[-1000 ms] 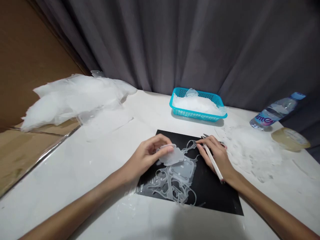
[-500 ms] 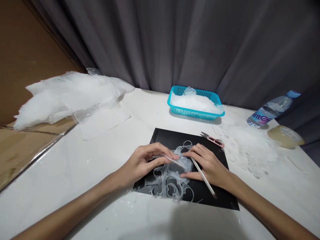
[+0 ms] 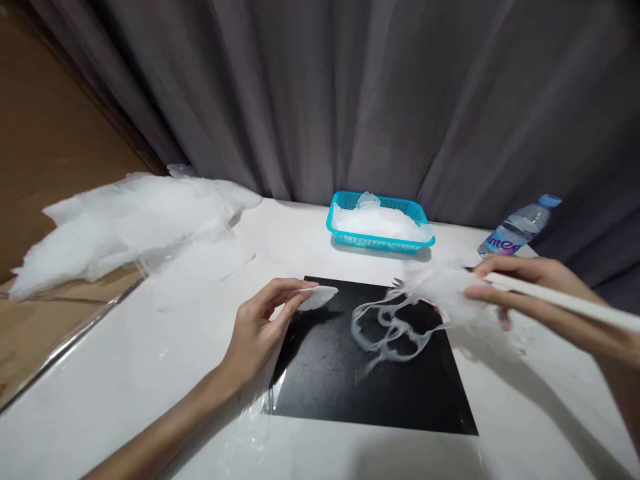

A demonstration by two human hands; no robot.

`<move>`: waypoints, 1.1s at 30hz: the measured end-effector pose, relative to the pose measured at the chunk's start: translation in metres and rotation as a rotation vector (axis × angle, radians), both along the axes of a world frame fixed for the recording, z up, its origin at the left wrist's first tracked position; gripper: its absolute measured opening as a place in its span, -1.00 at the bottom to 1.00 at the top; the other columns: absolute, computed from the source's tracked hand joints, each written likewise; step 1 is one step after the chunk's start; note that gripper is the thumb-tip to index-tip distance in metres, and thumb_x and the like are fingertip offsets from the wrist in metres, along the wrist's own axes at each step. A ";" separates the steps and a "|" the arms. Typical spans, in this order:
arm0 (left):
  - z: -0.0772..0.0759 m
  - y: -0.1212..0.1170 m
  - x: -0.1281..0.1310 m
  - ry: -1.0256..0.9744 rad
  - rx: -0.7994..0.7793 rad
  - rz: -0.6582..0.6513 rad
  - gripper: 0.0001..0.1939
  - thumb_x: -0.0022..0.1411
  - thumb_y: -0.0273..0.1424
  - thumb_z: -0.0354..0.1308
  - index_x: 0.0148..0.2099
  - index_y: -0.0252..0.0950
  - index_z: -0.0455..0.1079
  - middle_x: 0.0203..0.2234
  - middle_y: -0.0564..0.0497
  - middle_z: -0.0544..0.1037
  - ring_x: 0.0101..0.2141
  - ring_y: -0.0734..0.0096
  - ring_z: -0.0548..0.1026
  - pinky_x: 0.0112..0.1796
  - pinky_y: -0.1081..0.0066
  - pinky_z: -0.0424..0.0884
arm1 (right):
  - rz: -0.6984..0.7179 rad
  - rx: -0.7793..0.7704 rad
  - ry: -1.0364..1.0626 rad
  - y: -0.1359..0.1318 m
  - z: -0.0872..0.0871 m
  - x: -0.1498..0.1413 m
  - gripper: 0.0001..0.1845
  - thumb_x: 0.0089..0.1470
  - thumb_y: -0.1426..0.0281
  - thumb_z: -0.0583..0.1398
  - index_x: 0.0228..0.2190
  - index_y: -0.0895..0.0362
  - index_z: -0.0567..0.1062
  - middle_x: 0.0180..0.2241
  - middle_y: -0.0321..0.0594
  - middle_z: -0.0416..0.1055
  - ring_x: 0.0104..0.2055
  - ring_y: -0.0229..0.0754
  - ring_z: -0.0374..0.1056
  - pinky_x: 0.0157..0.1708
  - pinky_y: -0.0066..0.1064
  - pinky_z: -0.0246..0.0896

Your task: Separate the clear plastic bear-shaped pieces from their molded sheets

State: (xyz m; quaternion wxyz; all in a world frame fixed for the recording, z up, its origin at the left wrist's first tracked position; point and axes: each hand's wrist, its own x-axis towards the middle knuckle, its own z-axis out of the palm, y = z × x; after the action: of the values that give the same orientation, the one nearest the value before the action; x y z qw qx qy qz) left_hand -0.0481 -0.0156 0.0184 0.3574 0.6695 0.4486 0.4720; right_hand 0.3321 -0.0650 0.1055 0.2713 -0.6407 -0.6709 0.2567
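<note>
Between the thumb and fingers of my left hand (image 3: pixel 263 323) is a thin translucent plastic piece (image 3: pixel 319 297), lifted over the left edge of a black mat (image 3: pixel 370 393). My right hand (image 3: pixel 543 293), smeared by motion, pinches a tangle of translucent plastic trimmings (image 3: pixel 395 333) that trails over the mat's right half. The same hand also holds a slim white stick (image 3: pixel 565 300), like a pen or tool handle, pointing to the lower right. Pink-handled thread snips (image 3: pixel 399 283) lie at the mat's far edge, mostly hidden behind the trimmings.
A blue plastic basket (image 3: pixel 383 243) holding white translucent pieces stands at the back. Left of it lies a large pile of white plastic sheets (image 3: pixel 135 220), beside cardboard (image 3: pixel 65 320). A water bottle (image 3: pixel 520 227) leans at the right, behind my right hand. A grey curtain (image 3: pixel 300 100) hangs behind.
My right hand has picked up the trimmings from the mat and swung them right, the white stick still in it. My left hand has drawn slightly left with the plastic piece.
</note>
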 end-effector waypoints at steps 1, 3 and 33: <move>-0.002 0.004 -0.001 0.015 0.006 0.015 -0.75 0.36 -0.16 0.28 -0.14 -0.24 0.56 -0.17 -0.05 0.69 -0.11 0.17 0.65 0.04 0.19 0.57 | -0.112 -0.009 -0.019 -0.001 0.003 0.023 -0.55 0.05 -0.08 0.36 -0.42 0.07 0.56 -0.48 -0.25 0.45 -0.56 -0.19 0.36 -0.51 -0.35 0.27; -0.006 0.010 -0.003 0.045 0.004 0.019 -0.72 0.36 -0.13 0.26 -0.14 -0.25 0.57 -0.17 -0.06 0.69 -0.13 0.17 0.66 0.03 0.19 0.58 | -0.249 -0.007 -0.057 -0.003 -0.006 0.066 -0.46 -0.05 -0.17 0.35 -0.44 0.08 0.60 -0.43 -0.15 0.50 -0.55 -0.15 0.36 -0.53 -0.31 0.26; -0.002 0.094 0.036 0.657 0.564 -0.341 -0.86 0.49 -0.41 0.01 -0.04 -0.23 0.40 -0.15 -0.04 0.60 -0.13 0.27 0.55 -0.01 0.27 0.44 | -0.079 0.578 -0.447 0.010 -0.128 -0.009 -0.69 0.38 0.34 0.01 -0.20 0.11 0.53 -0.25 -0.10 0.49 -0.24 -0.02 0.39 -0.22 -0.22 0.21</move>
State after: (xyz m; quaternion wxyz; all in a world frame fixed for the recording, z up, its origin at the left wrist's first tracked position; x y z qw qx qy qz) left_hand -0.0120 0.0788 0.0166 0.0729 0.9188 0.2758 0.2729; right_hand 0.3232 -0.0550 -0.0225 0.2976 -0.6033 -0.7331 -0.1005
